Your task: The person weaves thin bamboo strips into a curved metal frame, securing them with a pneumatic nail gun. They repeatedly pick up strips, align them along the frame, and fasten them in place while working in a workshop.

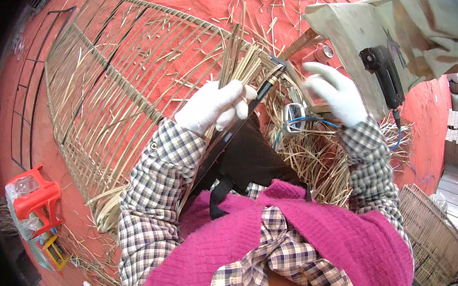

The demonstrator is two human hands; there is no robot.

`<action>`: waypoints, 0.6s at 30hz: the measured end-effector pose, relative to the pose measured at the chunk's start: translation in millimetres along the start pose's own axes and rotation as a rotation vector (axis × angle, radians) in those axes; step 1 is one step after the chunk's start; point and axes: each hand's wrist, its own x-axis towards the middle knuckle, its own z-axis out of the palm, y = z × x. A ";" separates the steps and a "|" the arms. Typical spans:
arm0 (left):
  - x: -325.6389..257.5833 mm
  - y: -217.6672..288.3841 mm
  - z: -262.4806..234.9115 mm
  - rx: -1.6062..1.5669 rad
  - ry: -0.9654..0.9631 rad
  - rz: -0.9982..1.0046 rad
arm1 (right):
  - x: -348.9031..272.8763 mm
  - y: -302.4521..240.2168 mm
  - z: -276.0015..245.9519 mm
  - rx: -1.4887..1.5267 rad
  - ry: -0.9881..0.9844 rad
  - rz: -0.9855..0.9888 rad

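Observation:
My left hand (212,107), in a white glove, is closed around a bundle of straw-coloured woven strips (243,64) whose ends fan out above the fingers. Just right of it, a black frame bar (265,88) slants up to a corner wrapped with strips. The large woven panel (122,65), thin strips laced over a dark frame, spreads out to the left of this hand. My right hand (337,95), gloved in white too, is raised with the fingers apart and nothing in them. Beside it, a silver metal object (294,118) with a blue hose sits over loose strips (319,162).
A black air tool (383,75) on a hose lies on a cloth-covered stand (347,27) at the right. At the far left stands a red plastic stool (36,197), near a bare black frame (22,102). Another woven panel (433,233) leans at lower right. Strip scraps litter the red floor.

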 end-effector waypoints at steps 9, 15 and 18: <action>0.6 -0.8 1.1 0.099 0.075 -0.084 | 37.4 -4.4 78.6 0.406 -0.121 0.166; 11.9 8.8 -5.2 0.012 0.163 -0.112 | 28.5 18.1 78.8 -0.214 0.119 -0.614; 19.6 15.0 -10.4 0.230 0.126 -0.137 | 34.5 20.5 76.2 -0.314 0.107 -0.862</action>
